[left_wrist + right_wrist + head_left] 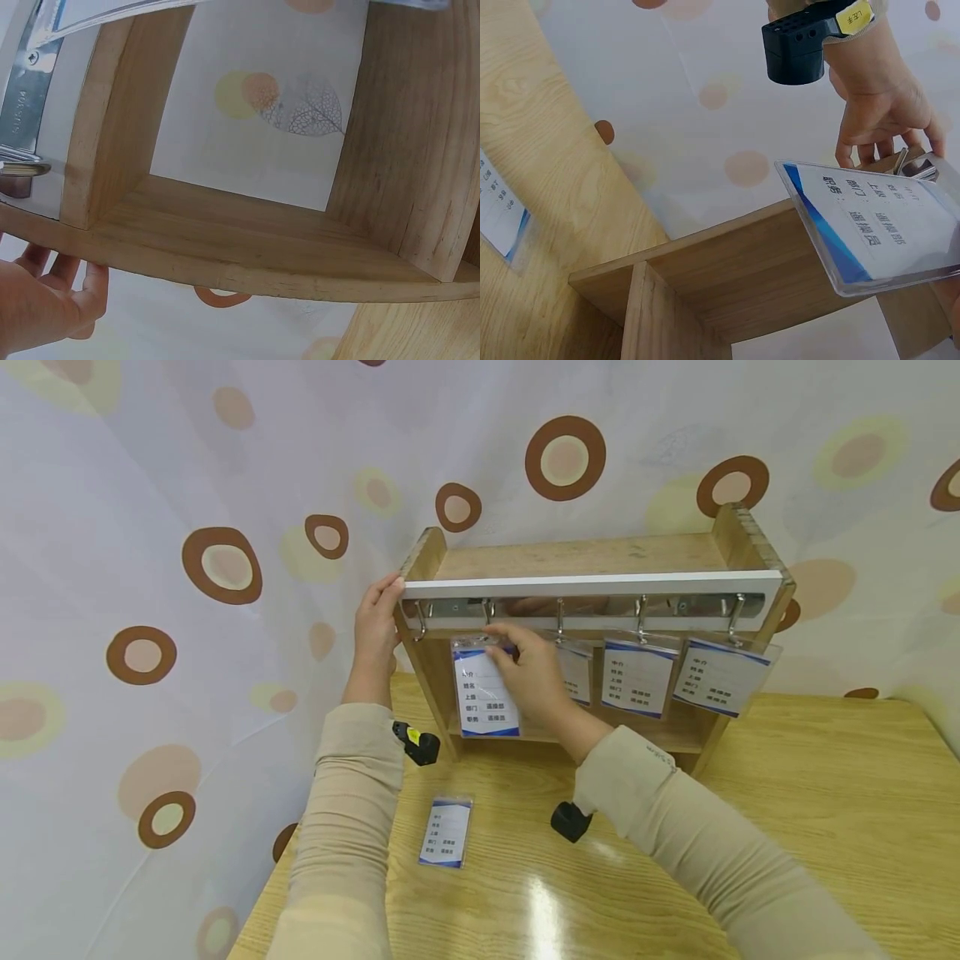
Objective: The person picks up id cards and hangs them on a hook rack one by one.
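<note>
My left hand (377, 625) grips the upper left corner of a wooden shelf unit (585, 557); in the left wrist view its curled fingers (94, 289) lie against the side board. With thumb and fingers, my right hand (534, 675) pinches the top edge of a clear-sleeved name badge (486, 697) just below the second hook (486, 610) from the left. The badge hangs face outward, its blue-edged card showing printed lines. Whether its slot is on the hook is hidden by the fingers. The leftmost hook (420, 620) carries nothing.
More badges (637, 678) hang from the hooks to the right, one partly behind my right hand. Another badge (447, 832) lies on the wood-grain table (825, 827) in front of the unit. A patterned wall covering (300, 435) stands behind and to the left.
</note>
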Demonstrator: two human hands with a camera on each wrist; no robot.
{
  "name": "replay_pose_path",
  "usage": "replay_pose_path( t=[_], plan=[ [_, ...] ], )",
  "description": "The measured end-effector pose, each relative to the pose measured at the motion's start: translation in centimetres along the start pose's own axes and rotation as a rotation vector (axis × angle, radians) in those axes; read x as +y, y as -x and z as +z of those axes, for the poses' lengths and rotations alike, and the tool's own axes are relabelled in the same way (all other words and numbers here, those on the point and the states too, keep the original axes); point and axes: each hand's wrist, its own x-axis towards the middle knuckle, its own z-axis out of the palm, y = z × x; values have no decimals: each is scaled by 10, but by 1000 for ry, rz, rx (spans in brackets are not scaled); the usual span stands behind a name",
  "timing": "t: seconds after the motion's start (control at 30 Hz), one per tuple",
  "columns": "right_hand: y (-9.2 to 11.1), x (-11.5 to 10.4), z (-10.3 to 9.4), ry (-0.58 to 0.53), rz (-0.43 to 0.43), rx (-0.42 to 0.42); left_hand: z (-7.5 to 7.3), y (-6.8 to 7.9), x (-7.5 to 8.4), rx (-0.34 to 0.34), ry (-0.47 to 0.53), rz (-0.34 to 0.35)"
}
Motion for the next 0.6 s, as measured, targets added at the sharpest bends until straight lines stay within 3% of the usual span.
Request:
replay_pose_path(
  t=[0.37, 0.6],
  plan=[
    [-2, -4, 1, 116, -11, -3, -1, -1, 2, 5, -6, 2],
    [-3, 5, 3, 77, 17, -8, -1, -1, 0, 7, -8, -13]
  ],
)
